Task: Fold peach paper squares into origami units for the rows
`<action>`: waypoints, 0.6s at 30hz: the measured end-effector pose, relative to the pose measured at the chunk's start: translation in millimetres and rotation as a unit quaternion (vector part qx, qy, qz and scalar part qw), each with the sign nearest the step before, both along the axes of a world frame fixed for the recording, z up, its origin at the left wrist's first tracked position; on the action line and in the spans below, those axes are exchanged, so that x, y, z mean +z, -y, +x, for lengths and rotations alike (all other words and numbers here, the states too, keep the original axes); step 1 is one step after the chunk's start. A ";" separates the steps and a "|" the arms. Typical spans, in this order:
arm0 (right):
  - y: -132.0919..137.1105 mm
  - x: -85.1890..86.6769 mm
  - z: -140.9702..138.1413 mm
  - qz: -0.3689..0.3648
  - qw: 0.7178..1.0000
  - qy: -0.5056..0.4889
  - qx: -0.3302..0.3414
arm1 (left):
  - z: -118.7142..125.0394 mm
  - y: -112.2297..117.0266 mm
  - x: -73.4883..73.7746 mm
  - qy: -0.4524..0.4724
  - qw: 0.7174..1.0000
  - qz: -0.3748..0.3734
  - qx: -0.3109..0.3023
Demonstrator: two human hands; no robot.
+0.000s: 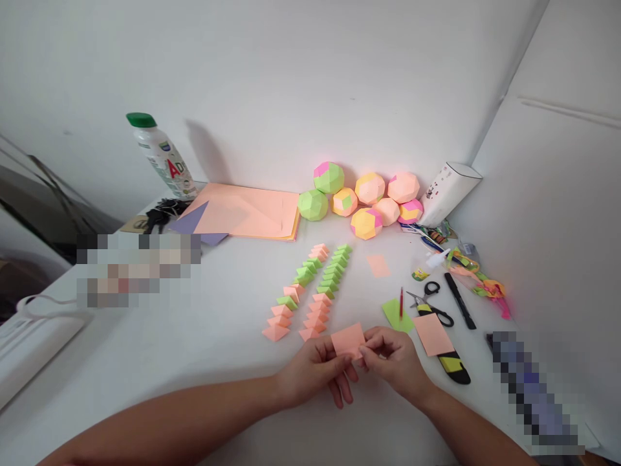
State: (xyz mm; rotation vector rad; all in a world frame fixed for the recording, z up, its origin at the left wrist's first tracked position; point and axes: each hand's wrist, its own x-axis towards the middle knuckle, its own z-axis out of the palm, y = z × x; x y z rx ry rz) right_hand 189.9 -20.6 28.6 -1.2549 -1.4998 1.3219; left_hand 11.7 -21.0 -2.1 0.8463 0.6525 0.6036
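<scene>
Between my two hands is a small peach paper square (pixel 347 341), held up just above the table. My left hand (pixel 320 366) pinches its lower left part between thumb and fingers, some fingers hanging below. At its right edge, my right hand (pixel 392 356) grips the paper with thumb and forefinger. Just beyond my hands run two rows of small folded paper pieces, one row (pixel 294 294) on the left and another (pixel 327 291) beside it, both in peach and green. Near my right hand lie a green paper piece (pixel 392 310) and another peach square (pixel 433 334).
Faceted paper balls (pixel 369 188) sit against the wall. Large peach sheets (pixel 242 207) and a bottle (pixel 165 158) stand back left. To the right are scissors (pixel 429 301), a yellow-black cutter (pixel 453 366), a black marker (pixel 459 301), a glue bottle (pixel 429 265) and paper scraps (pixel 485 285).
</scene>
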 end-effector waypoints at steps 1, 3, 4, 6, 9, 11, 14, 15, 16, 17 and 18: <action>0.0 -0.6 0.3 -0.009 1.000 -0.007 -0.002 | -0.1 0.3 0.0 0.002 1.000 0.001 -0.001; 0.1 -1.5 0.7 -0.022 1.000 -0.022 -0.006 | -0.3 0.9 0.3 0.002 1.000 0.003 -0.003; 0.1 -1.8 0.8 -0.027 0.999 -0.027 -0.009 | -0.3 1.2 0.4 0.002 1.000 0.003 -0.004; 0.2 -2.2 0.9 -0.034 0.999 -0.035 -0.013 | -0.5 1.7 0.3 0.004 1.000 0.003 -0.007; 0.8 -3.4 0.8 -0.040 0.998 -0.042 -0.016 | -0.9 1.9 -0.4 -0.001 1.000 0.007 -0.011; 1.2 -4.5 0.8 -0.039 0.998 -0.049 -0.016 | -1.2 1.3 -0.6 -0.004 1.000 0.008 -0.011; 0.5 -5.4 0.7 -0.051 0.996 -0.068 -0.009 | -1.5 0.1 0.2 0.003 1.000 0.002 -0.007; -0.2 -5.4 0.8 -0.063 0.995 -0.076 -0.006 | -1.5 -0.2 0.7 0.005 1.000 0.000 -0.006; -1.1 -5.4 0.9 -0.079 0.993 -0.083 -0.003 | -1.5 -0.4 1.3 0.007 1.000 0.000 -0.005; -2.1 -5.6 1.2 -0.098 0.991 -0.088 0.002 | -1.4 -0.5 1.9 0.007 1.000 0.001 -0.004; -3.2 -5.8 1.7 -0.116 0.989 -0.089 0.013 | -1.4 -0.5 2.5 0.007 1.000 0.005 -0.003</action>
